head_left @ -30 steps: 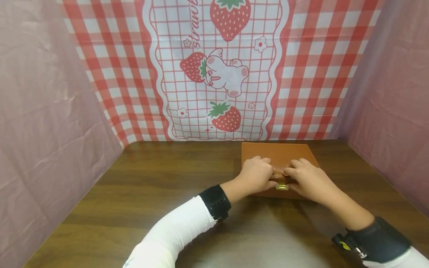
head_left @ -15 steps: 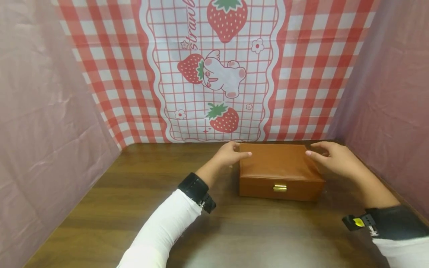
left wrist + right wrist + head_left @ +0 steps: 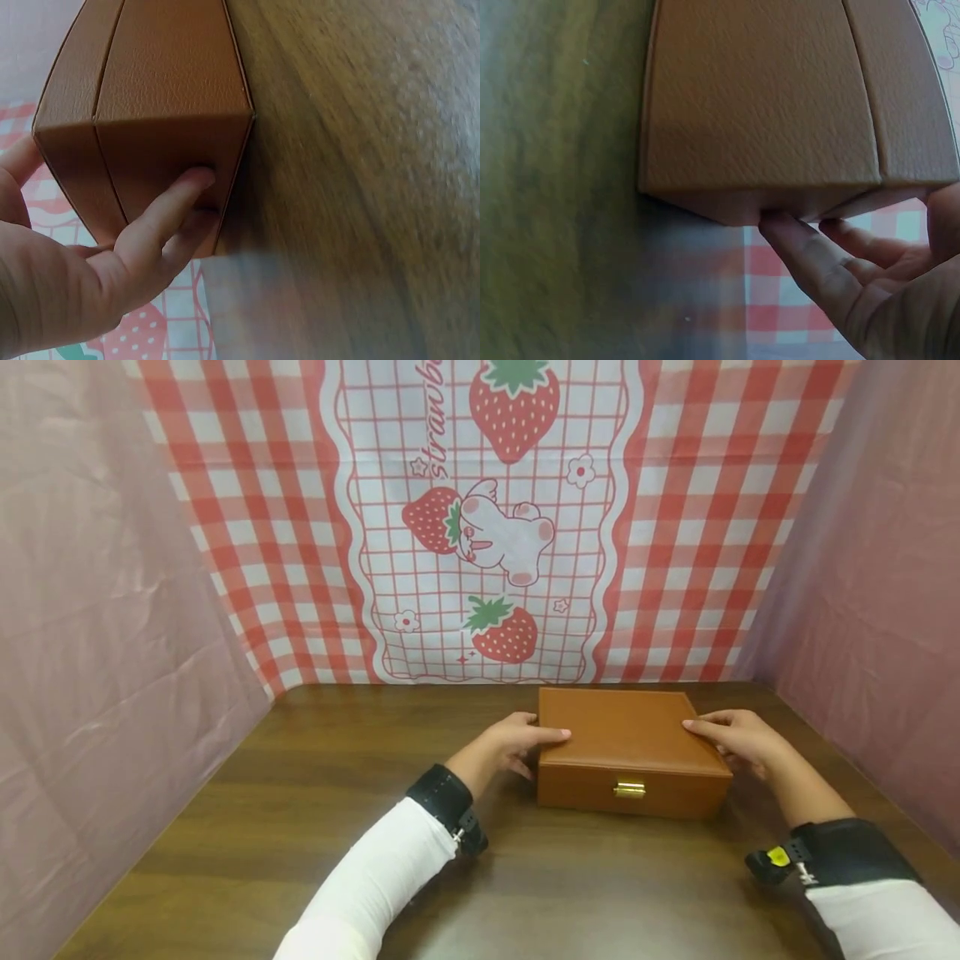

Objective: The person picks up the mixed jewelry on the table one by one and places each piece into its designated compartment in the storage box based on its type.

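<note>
A closed brown leather box [image 3: 618, 731] with a gold clasp [image 3: 629, 790] on its front sits on the wooden table. My left hand [image 3: 517, 739] holds its left side, thumb on the lid's edge and fingers against the side wall. In the left wrist view those fingertips [image 3: 196, 178] touch the lower part of that wall. On the opposite side, my right hand [image 3: 742, 742] grips the box with its thumb over the lid's right edge. The right wrist view shows its fingertips [image 3: 780, 223] against the side wall. What the box contains is hidden.
Behind the box hangs a red-and-white checked cloth [image 3: 675, 527] with strawberry prints. Pink fabric walls [image 3: 112, 568] stand left and right of the wooden table [image 3: 360, 752]. Each wrist wears a black strap [image 3: 440, 795].
Both hands have left the clasp at the front and spread apart to the box's two sides. They now touch it there. The box stays in about the same place, its lid down.
</note>
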`<state>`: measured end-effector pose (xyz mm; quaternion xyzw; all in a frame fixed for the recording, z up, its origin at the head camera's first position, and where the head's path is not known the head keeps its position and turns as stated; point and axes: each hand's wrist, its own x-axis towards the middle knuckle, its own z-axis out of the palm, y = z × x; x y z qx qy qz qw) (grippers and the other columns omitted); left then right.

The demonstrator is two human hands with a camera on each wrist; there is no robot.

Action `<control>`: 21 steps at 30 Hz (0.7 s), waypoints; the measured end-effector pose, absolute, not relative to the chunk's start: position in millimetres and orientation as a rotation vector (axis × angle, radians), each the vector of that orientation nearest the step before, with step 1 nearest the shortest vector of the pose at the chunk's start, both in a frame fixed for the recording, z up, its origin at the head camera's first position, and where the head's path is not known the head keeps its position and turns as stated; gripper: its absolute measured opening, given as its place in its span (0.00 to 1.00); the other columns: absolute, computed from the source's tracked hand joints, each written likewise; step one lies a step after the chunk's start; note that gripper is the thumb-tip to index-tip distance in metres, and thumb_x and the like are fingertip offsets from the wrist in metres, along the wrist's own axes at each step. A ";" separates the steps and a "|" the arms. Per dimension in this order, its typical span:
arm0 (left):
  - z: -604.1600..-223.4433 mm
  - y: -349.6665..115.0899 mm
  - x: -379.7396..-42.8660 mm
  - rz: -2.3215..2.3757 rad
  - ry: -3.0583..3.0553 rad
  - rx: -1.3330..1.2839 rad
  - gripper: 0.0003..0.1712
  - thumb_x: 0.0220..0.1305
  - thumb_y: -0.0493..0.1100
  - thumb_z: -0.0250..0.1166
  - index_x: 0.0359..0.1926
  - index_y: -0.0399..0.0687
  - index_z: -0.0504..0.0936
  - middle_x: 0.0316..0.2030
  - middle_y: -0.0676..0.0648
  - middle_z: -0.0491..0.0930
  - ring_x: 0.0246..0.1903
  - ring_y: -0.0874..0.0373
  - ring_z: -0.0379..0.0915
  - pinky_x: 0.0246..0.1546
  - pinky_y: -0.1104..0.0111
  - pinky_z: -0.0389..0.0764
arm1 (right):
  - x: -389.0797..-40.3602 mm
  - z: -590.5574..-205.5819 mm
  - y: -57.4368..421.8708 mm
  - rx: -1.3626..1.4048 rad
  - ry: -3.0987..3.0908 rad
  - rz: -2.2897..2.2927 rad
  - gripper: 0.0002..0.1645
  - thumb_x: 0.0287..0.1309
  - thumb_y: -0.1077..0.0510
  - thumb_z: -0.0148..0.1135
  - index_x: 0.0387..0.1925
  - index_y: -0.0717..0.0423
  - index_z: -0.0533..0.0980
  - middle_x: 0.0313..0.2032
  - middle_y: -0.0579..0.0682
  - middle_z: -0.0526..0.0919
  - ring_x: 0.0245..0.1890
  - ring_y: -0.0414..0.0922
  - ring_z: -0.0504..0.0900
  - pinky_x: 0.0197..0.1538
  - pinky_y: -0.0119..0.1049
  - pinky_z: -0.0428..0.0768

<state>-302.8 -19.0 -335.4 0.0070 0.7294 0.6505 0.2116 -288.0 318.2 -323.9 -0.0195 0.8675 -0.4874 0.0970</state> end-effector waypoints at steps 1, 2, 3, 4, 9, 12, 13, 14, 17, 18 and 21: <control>-335.5 -17.6 -302.1 1.802 2.037 0.023 0.51 0.57 0.45 0.72 0.73 0.36 0.53 0.67 0.30 0.59 0.65 0.29 0.56 0.49 0.32 0.72 | -287.2 -325.1 317.6 -0.047 2.577 -1.457 0.46 0.67 0.42 0.56 0.66 0.78 0.58 0.18 0.40 0.67 0.18 0.35 0.68 0.23 0.31 0.76; -335.2 -16.2 -301.6 1.800 2.045 0.027 0.49 0.56 0.45 0.72 0.71 0.35 0.55 0.65 0.29 0.63 0.63 0.30 0.59 0.48 0.33 0.73 | -286.4 -326.0 316.8 -0.041 2.590 -1.465 0.46 0.66 0.42 0.57 0.65 0.78 0.59 0.17 0.39 0.65 0.17 0.35 0.67 0.21 0.31 0.75; -334.6 -14.8 -301.0 1.801 2.054 0.030 0.47 0.56 0.44 0.73 0.70 0.34 0.57 0.62 0.30 0.66 0.61 0.31 0.63 0.47 0.33 0.74 | -285.6 -326.7 316.0 -0.036 2.607 -1.469 0.45 0.66 0.43 0.57 0.65 0.78 0.59 0.16 0.39 0.64 0.17 0.35 0.66 0.21 0.31 0.73; -334.1 -13.5 -300.7 1.804 2.060 0.030 0.46 0.55 0.43 0.73 0.68 0.33 0.59 0.58 0.31 0.70 0.59 0.32 0.67 0.45 0.34 0.75 | -284.9 -327.2 315.1 -0.030 2.621 -1.470 0.45 0.66 0.44 0.58 0.65 0.78 0.60 0.16 0.39 0.64 0.17 0.35 0.66 0.20 0.31 0.72; -333.4 -12.2 -298.8 1.807 2.081 0.009 0.43 0.53 0.40 0.74 0.65 0.32 0.63 0.48 0.34 0.76 0.51 0.34 0.74 0.41 0.35 0.78 | -280.9 -326.7 308.5 -0.018 2.663 -1.458 0.42 0.66 0.47 0.58 0.62 0.80 0.63 0.15 0.38 0.62 0.17 0.35 0.64 0.20 0.31 0.70; -334.2 -15.8 -297.5 1.823 2.063 -0.007 0.42 0.53 0.39 0.74 0.65 0.32 0.64 0.48 0.33 0.77 0.50 0.34 0.75 0.41 0.36 0.78 | -278.6 -324.3 305.0 -0.031 2.663 -1.444 0.42 0.66 0.46 0.58 0.62 0.80 0.63 0.16 0.39 0.64 0.18 0.35 0.66 0.22 0.31 0.72; -333.9 -17.5 -297.3 1.832 2.053 -0.005 0.41 0.53 0.39 0.74 0.64 0.32 0.65 0.47 0.33 0.77 0.49 0.34 0.76 0.41 0.36 0.78 | -278.0 -322.9 303.6 -0.031 2.671 -1.436 0.42 0.66 0.46 0.58 0.62 0.80 0.63 0.15 0.39 0.64 0.18 0.36 0.66 0.22 0.31 0.72; -333.3 -19.6 -296.9 1.838 2.045 0.003 0.39 0.53 0.40 0.74 0.62 0.32 0.67 0.46 0.34 0.78 0.48 0.34 0.77 0.40 0.37 0.79 | -277.5 -321.5 302.3 -0.037 2.683 -1.429 0.42 0.66 0.46 0.58 0.62 0.80 0.63 0.15 0.39 0.63 0.18 0.36 0.66 0.21 0.31 0.71; -330.7 -27.6 -295.2 1.856 2.034 0.016 0.35 0.53 0.40 0.74 0.59 0.34 0.70 0.43 0.35 0.80 0.44 0.36 0.79 0.37 0.40 0.81 | -275.2 -316.3 295.8 -0.058 2.709 -1.422 0.42 0.66 0.45 0.59 0.62 0.79 0.64 0.18 0.40 0.68 0.18 0.36 0.68 0.21 0.31 0.72; -329.6 -30.8 -294.4 1.857 2.040 0.017 0.35 0.52 0.40 0.75 0.58 0.34 0.71 0.42 0.36 0.80 0.43 0.37 0.79 0.37 0.41 0.82 | -274.6 -314.6 292.6 -0.060 2.710 -1.431 0.42 0.65 0.45 0.59 0.63 0.79 0.64 0.17 0.40 0.68 0.17 0.35 0.68 0.20 0.31 0.72; -326.0 -41.2 -292.0 1.850 2.063 0.016 0.36 0.51 0.40 0.75 0.59 0.35 0.71 0.41 0.37 0.80 0.41 0.39 0.80 0.35 0.45 0.83 | -272.7 -310.5 282.8 -0.070 2.710 -1.454 0.41 0.65 0.46 0.60 0.63 0.77 0.64 0.19 0.42 0.72 0.15 0.35 0.67 0.17 0.30 0.71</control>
